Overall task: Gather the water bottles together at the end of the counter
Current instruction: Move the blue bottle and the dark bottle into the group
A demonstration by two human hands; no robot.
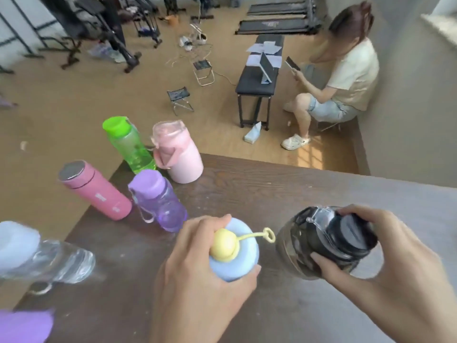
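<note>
Left hand [197,263] grip holds the blue bottle [237,253]; right hand [385,263] grip holds the dark bottle [321,243], both mid-worktop [296,189]. Green [128,144], pale pink [178,154], purple [160,201] and pink [96,191] bottles stand grouped at the far left corner.

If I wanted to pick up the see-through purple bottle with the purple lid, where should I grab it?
Probably around the middle of the see-through purple bottle, coming from the right side. It stands upright, and the pink metal flask sits close on its left, while bare brown counter lies to its right. The lid looks wide, and the thin strap hanging at its front seems too loose for a steady hold.
</note>
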